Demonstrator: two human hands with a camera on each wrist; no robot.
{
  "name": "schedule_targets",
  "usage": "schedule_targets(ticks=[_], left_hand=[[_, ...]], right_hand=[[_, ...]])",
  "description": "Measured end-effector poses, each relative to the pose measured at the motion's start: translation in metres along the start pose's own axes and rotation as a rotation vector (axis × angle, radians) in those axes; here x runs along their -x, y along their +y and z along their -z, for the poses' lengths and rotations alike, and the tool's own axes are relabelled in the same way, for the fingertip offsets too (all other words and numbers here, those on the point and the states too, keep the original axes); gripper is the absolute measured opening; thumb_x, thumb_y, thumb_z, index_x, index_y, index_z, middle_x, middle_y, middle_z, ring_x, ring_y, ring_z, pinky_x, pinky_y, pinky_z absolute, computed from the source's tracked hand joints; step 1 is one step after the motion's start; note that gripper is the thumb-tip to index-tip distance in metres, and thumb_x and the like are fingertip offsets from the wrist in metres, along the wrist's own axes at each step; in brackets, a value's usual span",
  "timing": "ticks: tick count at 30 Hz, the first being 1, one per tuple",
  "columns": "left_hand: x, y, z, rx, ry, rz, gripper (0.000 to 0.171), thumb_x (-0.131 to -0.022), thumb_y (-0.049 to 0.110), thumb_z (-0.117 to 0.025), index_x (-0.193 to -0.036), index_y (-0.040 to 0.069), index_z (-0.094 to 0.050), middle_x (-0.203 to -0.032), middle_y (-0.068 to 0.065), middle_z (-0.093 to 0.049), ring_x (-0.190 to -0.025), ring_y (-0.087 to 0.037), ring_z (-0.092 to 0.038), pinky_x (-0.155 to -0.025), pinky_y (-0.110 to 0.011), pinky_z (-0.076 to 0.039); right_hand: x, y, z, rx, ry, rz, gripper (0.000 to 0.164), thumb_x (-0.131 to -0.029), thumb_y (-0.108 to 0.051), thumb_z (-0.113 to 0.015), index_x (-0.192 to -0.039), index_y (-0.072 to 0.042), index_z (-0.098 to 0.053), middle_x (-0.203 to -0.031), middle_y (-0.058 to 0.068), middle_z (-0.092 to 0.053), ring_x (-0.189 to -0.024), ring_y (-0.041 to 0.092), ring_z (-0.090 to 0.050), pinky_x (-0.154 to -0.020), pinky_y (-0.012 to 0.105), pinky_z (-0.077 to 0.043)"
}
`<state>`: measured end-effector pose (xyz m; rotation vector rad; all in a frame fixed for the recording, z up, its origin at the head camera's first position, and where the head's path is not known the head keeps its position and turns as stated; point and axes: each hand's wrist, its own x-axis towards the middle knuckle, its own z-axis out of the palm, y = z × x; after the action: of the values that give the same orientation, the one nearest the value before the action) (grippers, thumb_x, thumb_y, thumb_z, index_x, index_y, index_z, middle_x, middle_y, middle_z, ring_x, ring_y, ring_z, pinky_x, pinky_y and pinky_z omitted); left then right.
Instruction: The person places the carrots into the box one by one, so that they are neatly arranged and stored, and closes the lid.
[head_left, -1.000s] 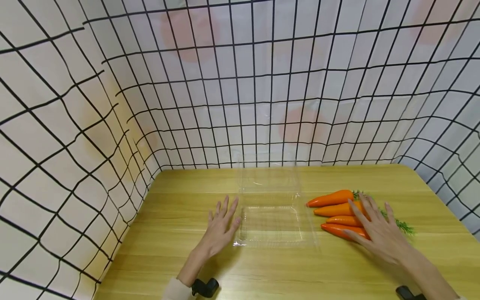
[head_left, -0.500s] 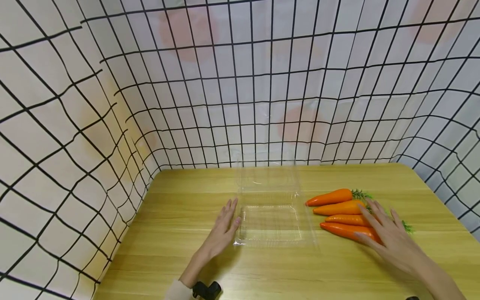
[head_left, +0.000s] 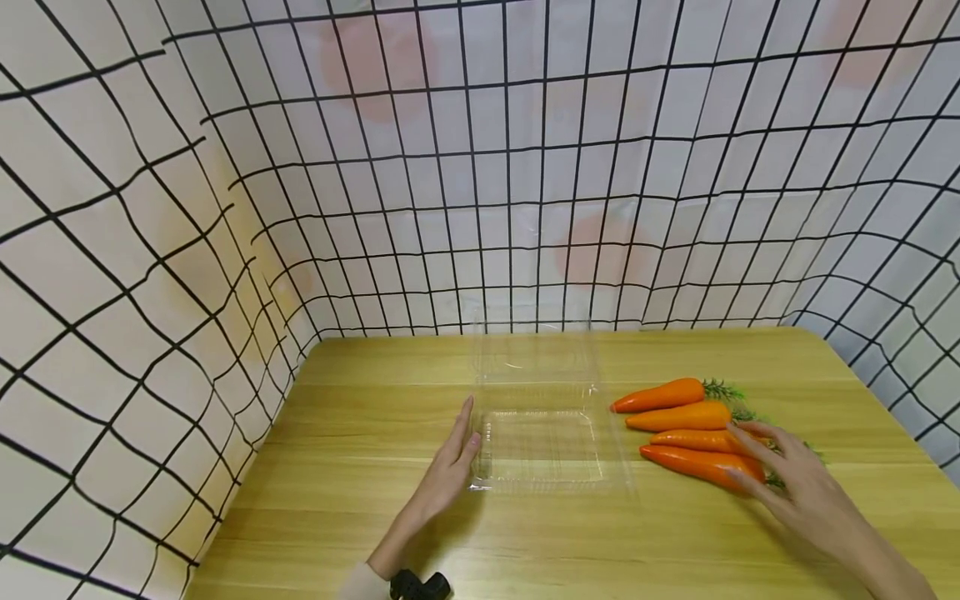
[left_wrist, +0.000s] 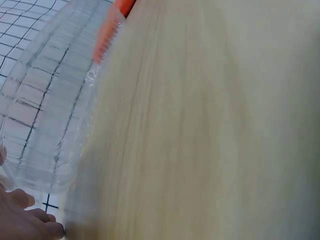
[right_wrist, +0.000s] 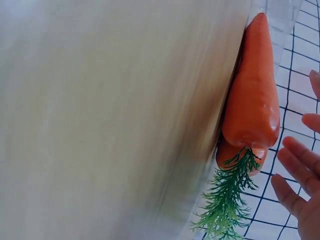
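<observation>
A clear plastic clamshell box [head_left: 540, 446] lies opened out on the table, its lid [head_left: 536, 354] folded back toward the grid wall. My left hand [head_left: 442, 475] is at the box's left side, fingers straight and held together, fingertips right at the rim. To the right of the box several orange toy carrots [head_left: 678, 415] lie side by side, tips pointing left and green leafy tops to the right. Over the thick end of the nearest carrot [head_left: 697, 463] hovers my right hand [head_left: 810, 500], fingers loosely bent. The right wrist view shows those fingers [right_wrist: 295, 165] apart from the carrot [right_wrist: 254, 95].
The wooden table [head_left: 360, 417] carries the box and carrots. White cloth-backed walls with black grid wire [head_left: 510, 167] enclose it at the back and both sides. A black wrist camera [head_left: 420, 585] sits on the left wrist.
My right hand has drawn back from over the carrots to their leafy ends, uncovering more of them. The left hand's spread fingers have come together beside the box. Box and carrots stay put.
</observation>
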<state>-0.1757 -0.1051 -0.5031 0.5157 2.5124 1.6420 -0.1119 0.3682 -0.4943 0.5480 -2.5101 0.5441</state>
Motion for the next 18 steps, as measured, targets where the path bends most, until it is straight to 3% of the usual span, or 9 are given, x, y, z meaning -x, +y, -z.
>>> schedule_targets(ticks=[3, 6, 11, 18], left_hand=[[0.001, 0.001, -0.001, 0.032, 0.008, 0.001, 0.06, -0.115, 0.018, -0.032, -0.167, 0.009, -0.005, -0.174, -0.017, -0.005, -0.16, -0.04, -0.012, -0.13, -0.06, -0.012], [0.001, 0.001, -0.002, 0.045, 0.018, 0.008, 0.06, -0.115, 0.018, -0.032, -0.167, 0.009, -0.005, -0.175, -0.016, -0.005, -0.16, -0.038, -0.011, -0.13, -0.058, -0.011], [0.001, -0.001, -0.004, 0.075, 0.023, -0.006, 0.059, -0.115, 0.016, -0.03, -0.167, 0.005, -0.003, -0.175, -0.016, -0.005, -0.161, -0.039, -0.008, -0.129, -0.058, -0.009], [-0.001, -0.002, -0.007, 0.134, 0.015, -0.014, 0.058, -0.115, 0.012, -0.027, -0.166, 0.003, 0.0, -0.175, -0.017, -0.002, -0.161, -0.036, -0.007, -0.129, -0.053, -0.008]], right_hand=[[0.001, 0.0, 0.001, 0.026, -0.012, 0.016, 0.075, -0.073, -0.01, -0.09, -0.144, -0.016, -0.063, -0.13, 0.014, -0.062, -0.12, 0.011, -0.046, -0.09, 0.029, -0.039], [0.002, 0.001, 0.0, 0.031, -0.009, 0.051, 0.077, -0.066, -0.009, -0.093, -0.138, -0.017, -0.068, -0.122, 0.009, -0.063, -0.115, -0.001, -0.044, -0.081, 0.017, -0.038], [0.001, 0.004, -0.007, 0.012, -0.004, 0.108, 0.075, -0.062, -0.011, -0.095, -0.132, -0.02, -0.073, -0.11, 0.0, -0.062, -0.101, -0.009, -0.042, -0.071, 0.012, -0.038], [-0.002, 0.007, -0.011, 0.013, -0.001, 0.149, 0.067, -0.06, -0.015, -0.096, -0.125, -0.022, -0.077, -0.107, -0.003, -0.064, -0.101, -0.006, -0.045, -0.075, 0.013, -0.04]])
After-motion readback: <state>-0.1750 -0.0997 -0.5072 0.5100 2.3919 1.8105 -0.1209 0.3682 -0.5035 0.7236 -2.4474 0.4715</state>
